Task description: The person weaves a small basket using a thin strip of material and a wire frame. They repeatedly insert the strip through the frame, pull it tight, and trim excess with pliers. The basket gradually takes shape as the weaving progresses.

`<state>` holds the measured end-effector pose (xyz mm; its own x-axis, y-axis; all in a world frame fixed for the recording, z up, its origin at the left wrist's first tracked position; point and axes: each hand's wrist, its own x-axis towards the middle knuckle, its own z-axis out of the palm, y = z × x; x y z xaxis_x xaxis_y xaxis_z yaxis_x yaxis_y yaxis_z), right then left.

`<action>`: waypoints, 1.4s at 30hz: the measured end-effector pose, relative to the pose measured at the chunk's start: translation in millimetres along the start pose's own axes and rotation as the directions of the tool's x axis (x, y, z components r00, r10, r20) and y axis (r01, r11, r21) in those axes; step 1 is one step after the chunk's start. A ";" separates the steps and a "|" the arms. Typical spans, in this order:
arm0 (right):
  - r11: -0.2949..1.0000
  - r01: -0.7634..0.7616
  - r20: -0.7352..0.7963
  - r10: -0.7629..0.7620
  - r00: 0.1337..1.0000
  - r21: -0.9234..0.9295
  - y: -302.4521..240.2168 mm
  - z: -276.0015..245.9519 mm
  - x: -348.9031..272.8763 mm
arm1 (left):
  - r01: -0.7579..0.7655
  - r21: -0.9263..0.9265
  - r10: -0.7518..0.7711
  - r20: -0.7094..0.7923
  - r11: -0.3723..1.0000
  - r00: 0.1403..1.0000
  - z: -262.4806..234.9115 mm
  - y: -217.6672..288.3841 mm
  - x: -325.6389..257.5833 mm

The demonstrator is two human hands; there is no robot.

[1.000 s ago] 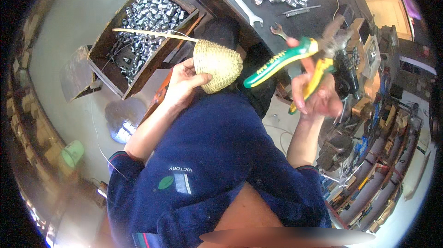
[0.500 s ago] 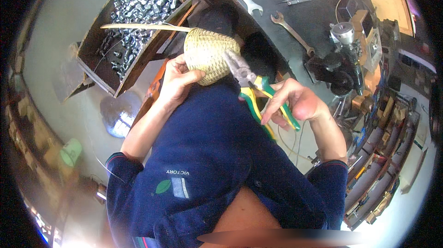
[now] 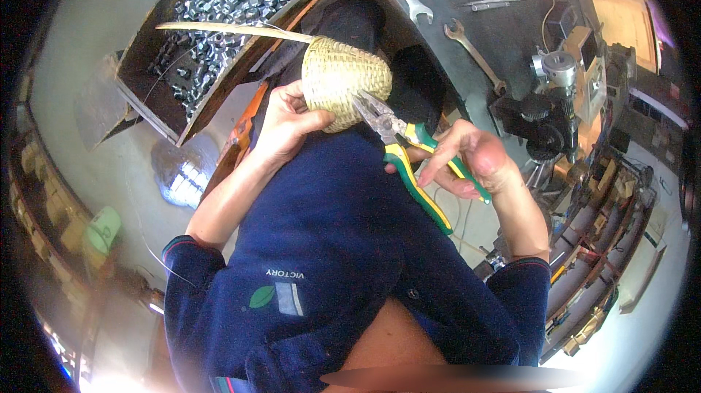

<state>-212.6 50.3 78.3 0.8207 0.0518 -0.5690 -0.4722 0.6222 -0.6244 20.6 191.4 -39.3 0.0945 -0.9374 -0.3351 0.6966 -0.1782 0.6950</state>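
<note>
My left hand (image 3: 288,126) cupped around a small woven straw basket (image 3: 343,86) at chest height, my right hand (image 3: 467,159) gripping green-and-yellow-handled pliers (image 3: 405,152), steel nose touching the basket's side, long pale strip (image 3: 234,30) jutting leftward.

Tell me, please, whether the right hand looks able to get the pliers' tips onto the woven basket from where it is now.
Probably yes: the right hand holds the pliers with their tips already at the woven basket, which the left hand steadies; nothing lies between.
</note>
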 end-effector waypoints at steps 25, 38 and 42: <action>0.919 0.130 0.002 -0.141 0.990 0.371 27.6 18.0 1.6 | -0.013 0.115 0.017 -0.037 0.993 0.999 8.1 8.4 2.4; 0.987 0.052 -0.010 -0.052 0.999 0.151 1.8 19.4 -48.5 | -0.146 0.600 0.192 -0.012 0.786 0.981 20.7 -3.5 15.6; 0.987 0.078 -0.062 -0.070 0.996 0.142 0.7 31.0 -82.9 | -0.063 0.667 0.143 -0.066 0.743 0.988 20.2 -11.1 16.7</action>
<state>-271.0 70.6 141.7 0.8301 -0.0404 -0.5562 -0.3562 0.7290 -0.5846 0.1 171.7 -39.8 0.2397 -0.9315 -0.2738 0.0372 -0.2730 0.9613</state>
